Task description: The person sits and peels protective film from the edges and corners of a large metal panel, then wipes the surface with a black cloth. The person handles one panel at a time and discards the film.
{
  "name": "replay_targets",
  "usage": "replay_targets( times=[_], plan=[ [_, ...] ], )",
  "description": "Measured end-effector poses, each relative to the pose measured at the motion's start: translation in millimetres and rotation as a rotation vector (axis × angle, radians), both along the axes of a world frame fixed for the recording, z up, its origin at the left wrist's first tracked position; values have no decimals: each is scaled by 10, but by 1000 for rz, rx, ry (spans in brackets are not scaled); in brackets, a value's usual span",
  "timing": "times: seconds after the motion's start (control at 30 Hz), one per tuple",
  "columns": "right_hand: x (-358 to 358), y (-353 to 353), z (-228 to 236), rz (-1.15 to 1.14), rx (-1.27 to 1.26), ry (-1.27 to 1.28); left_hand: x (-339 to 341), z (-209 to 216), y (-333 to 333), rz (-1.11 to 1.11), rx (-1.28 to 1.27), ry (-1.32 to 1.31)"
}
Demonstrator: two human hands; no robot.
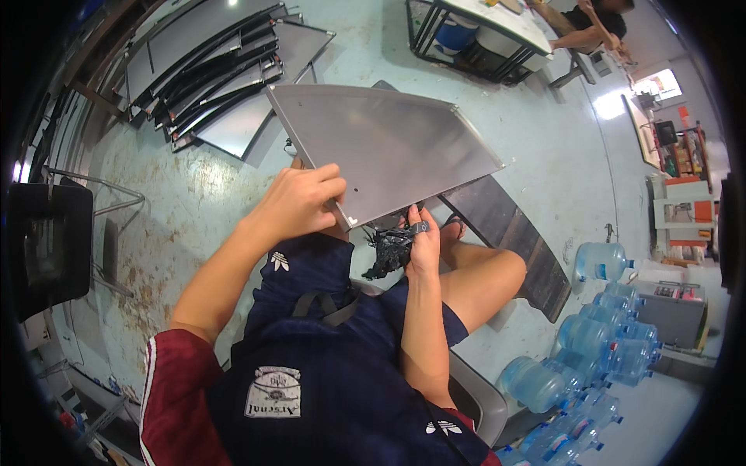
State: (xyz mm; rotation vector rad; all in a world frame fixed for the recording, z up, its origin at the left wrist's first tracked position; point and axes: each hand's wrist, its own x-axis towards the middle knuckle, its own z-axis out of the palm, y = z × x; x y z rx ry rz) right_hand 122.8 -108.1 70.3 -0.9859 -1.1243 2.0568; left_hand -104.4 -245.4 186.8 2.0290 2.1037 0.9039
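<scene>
A flat grey panel [381,136] with thin metal edging lies tilted before me, over my knees. Its near left corner is by my left hand [303,198], whose curled fingers grip the panel's left edge. Under the near edge, my right hand [422,241] is closed on a crumpled bunch of black plastic [388,250]. The right thumb points up by the panel's edge, and a dark band shows on a finger. A small dark hole marks the panel near its left side. Beneath it, a long dark board [513,233] slants away to the right.
More grey panels with black edges [225,78] are stacked on the floor at far left. Blue water bottles [587,338] crowd the right. A black-framed chair [54,245] stands left. At far right are a white-topped table [497,19] and a seated person [587,27].
</scene>
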Motion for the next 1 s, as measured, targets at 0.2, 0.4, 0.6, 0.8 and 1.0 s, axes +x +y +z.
replay_targets(
  times=[0.2,0.4,0.6,0.8,1.0],
  plan=[
    [381,-621,319,477,400,-345,92,-83,49,-30,42,-29],
    [931,-1025,1281,585,231,582,220,-99,84,-100,19,-1],
    [745,-695,1579,36,-53,1117,1066,-70,181,-310,40,92],
    [897,-665,1322,-310,-90,367,1200,-449,153,-344,20,-51],
    [343,-228,813,-76,20,299,1088,-568,-30,-328,136,-408]
  ],
)
